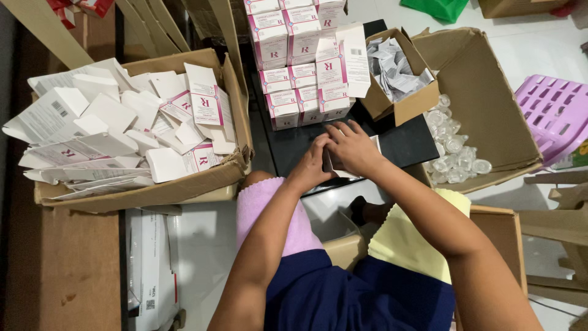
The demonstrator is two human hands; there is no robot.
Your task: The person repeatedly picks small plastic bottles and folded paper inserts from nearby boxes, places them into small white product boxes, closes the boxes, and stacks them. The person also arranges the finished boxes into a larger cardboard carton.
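Crowding the black tray (404, 144) in the head view are stacked white-and-pink cartons (303, 61) behind, a box of flat cartons (202, 184) to the left, and a box of folded leaflets (398, 107) to the right. A small item (334, 164) — mostly hidden — is gripped by the left hand (312, 167) and right hand (355, 147) over the tray.

head view: we look steeply down from our own head | faces forward over lap to black table (294, 144) | close on both forearms | side cartons cropped at frame edges | single view, nothing shared
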